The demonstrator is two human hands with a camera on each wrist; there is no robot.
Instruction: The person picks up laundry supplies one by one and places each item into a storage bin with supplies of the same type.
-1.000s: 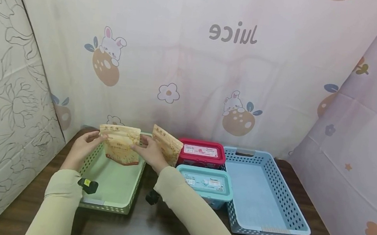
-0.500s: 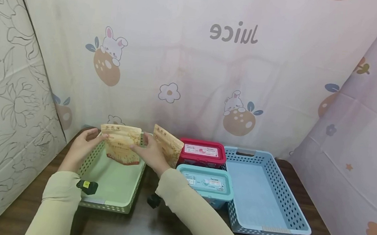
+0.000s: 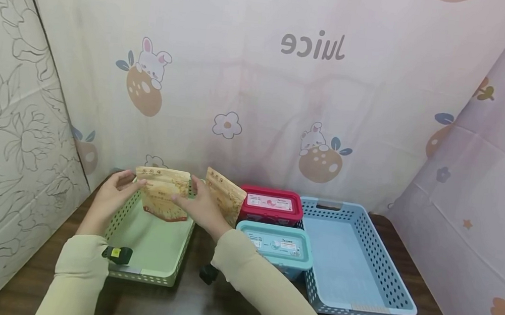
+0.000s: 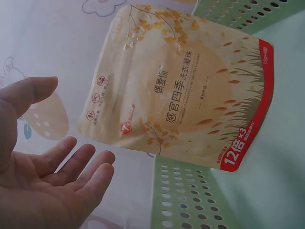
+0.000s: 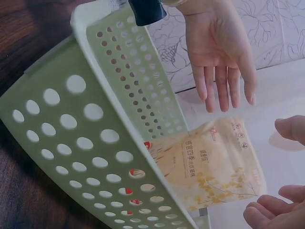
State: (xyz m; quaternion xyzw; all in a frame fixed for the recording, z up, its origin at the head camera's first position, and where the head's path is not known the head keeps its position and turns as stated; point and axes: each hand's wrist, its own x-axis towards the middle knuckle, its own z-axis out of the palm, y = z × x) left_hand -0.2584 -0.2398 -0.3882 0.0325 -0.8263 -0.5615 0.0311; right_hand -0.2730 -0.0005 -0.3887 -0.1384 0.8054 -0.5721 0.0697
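A tan stand-up pouch (image 3: 163,195) with a red bottom band stands upright at the far end of the green perforated basket (image 3: 152,249). My left hand (image 3: 113,197) is just left of it and my right hand (image 3: 199,205) just right of it. The left wrist view shows the pouch (image 4: 190,95) in front of the basket wall (image 4: 190,200), with the left hand (image 4: 43,191) spread and clear of it. In the right wrist view the pouch (image 5: 214,167) stands free between the left hand (image 5: 219,52) and the right fingertips (image 5: 271,214).
A second tan pouch (image 3: 225,195) stands between the green basket and a red lidded box (image 3: 270,205). A teal lidded box (image 3: 275,246) sits in front of the red one, and a blue basket (image 3: 352,258) is to the right. Curtain walls close in behind and beside the dark table.
Both hands have loosened from the pouch's top corners and stand slightly apart from it. The pouch sits a little lower and farther back in the green basket.
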